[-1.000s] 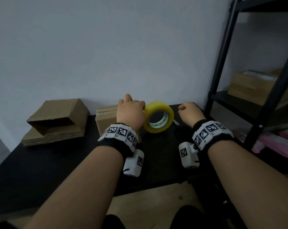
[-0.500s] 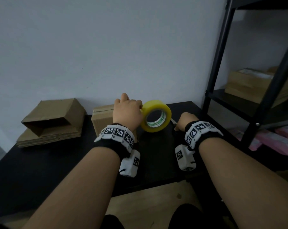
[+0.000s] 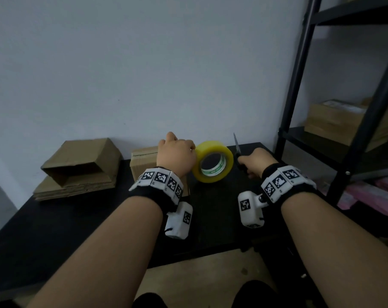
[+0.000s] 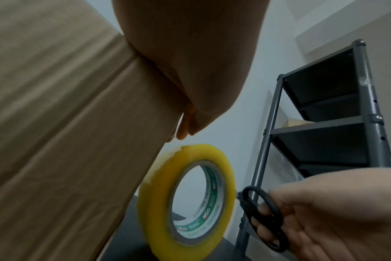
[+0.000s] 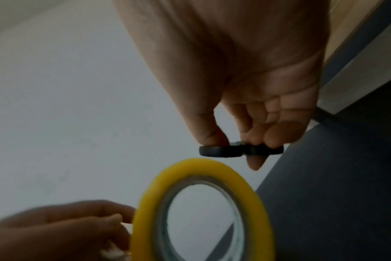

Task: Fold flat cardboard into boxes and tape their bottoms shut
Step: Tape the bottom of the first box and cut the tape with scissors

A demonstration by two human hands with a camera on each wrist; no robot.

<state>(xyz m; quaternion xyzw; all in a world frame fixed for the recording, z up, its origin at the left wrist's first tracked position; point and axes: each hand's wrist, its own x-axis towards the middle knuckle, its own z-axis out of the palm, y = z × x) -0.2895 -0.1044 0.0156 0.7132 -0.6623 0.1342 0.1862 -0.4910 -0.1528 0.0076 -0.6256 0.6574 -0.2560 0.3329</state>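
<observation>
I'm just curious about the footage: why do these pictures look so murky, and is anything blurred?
Head view: dim, with the shelf frame bowed by the wide lens. Right wrist view: soft and smeared, tape roll and scissors fuzzy. Left wrist view: sharper.

The only print sits on the tape roll [image 4: 185, 196], standing on edge at the far middle of the worktop [image 3: 55, 230]; its inner core carries green and white bands with repeated lettering and small logos, too blurred and skewed to read in any view; the wristbands [image 3: 159, 181] bear black-and-white square code markers, which hold no letters or numbers.
</observation>
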